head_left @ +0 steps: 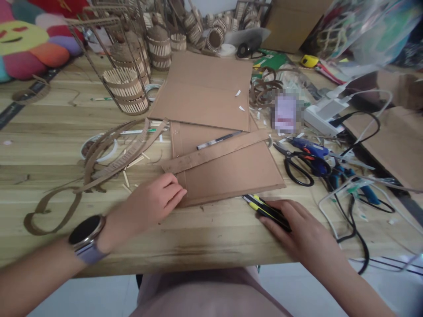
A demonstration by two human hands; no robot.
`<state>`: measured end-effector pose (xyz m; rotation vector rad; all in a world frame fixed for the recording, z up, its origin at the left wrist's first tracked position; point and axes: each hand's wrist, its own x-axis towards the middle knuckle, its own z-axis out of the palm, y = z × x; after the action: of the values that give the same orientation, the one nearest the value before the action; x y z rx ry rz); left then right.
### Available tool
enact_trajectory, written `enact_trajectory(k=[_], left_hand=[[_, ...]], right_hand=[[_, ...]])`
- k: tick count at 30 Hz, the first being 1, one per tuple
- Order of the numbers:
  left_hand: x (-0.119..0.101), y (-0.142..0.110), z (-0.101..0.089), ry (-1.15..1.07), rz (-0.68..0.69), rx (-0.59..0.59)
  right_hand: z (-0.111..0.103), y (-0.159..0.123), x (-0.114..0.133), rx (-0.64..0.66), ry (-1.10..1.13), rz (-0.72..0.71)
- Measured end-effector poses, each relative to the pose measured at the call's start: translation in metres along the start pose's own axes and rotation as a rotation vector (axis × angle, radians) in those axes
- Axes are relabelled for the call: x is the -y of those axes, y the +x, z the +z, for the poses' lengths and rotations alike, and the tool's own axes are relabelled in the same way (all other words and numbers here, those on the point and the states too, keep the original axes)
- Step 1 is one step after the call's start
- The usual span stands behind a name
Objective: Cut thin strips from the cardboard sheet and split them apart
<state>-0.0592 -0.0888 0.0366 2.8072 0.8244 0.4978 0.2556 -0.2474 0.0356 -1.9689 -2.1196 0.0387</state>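
Note:
A brown cardboard sheet point(231, 174) lies near the front edge of the wooden table point(198, 237), with a long cardboard strip point(214, 152) laid across its top. My left hand point(155, 202), a watch on its wrist, rests at the sheet's left corner with its fingers curled against the edge. My right hand point(297, 229) is closed on a black and yellow utility knife point(264, 209), whose tip points at the sheet's lower right edge.
A larger cardboard sheet point(205, 90) and a thin pen-like tool point(218, 140) lie behind. Black scissors point(299, 165), a blue glue gun point(309, 147), cables and a power strip point(325, 114) crowd the right. Curled cardboard strips point(109, 158), tape rolls and woven baskets point(127, 90) sit left.

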Motion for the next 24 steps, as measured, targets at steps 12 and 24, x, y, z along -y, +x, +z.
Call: enact_trajectory(k=[12,24], left_hand=[[0.026,0.045,0.027,0.009,0.532,0.323],[0.025,0.047,0.024,-0.049,0.483,0.392]], right_hand=[[0.001,-0.006,0.012,-0.012,-0.003,0.011],[-0.005,0.0,0.029,0.057,0.079,0.01]])
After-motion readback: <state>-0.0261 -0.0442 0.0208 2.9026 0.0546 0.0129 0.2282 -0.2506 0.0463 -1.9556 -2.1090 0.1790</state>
